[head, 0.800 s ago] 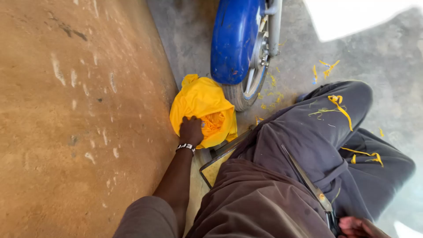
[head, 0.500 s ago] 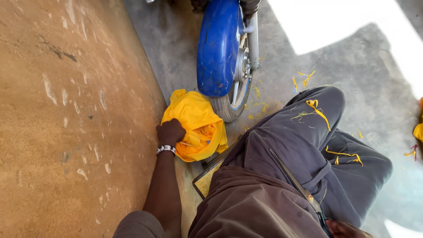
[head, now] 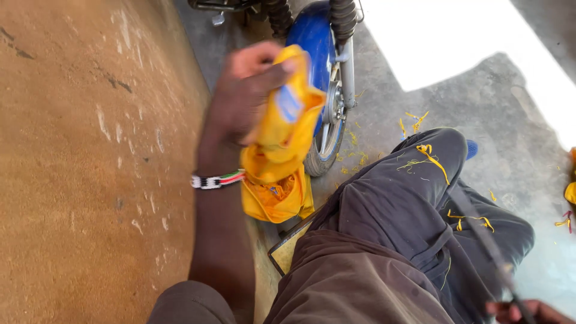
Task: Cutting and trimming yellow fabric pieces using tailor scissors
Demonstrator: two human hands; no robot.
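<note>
My left hand (head: 243,99) is raised and blurred with motion, closed on a yellow plastic bag (head: 281,156) that hangs from it above the floor. A beaded wristband sits on that wrist. The bag's lower part sags open beside my left thigh (head: 384,240). My right hand (head: 519,312) shows only at the bottom right edge, fingers around a thin dark strap (head: 480,240) that runs up across my lap. Yellow thread scraps (head: 429,153) lie on my dark trousers at the knee.
A blue motorbike mudguard and front wheel (head: 327,90) stand just beyond the bag. A tan plastered wall (head: 90,162) fills the left. A flat tan board (head: 291,249) lies on the concrete floor by my thigh. More yellow scraps (head: 570,192) lie at the right edge.
My left hand has lifted the yellow bag off the floor and brought it up toward the camera. The view has moved closer to the wheel.
</note>
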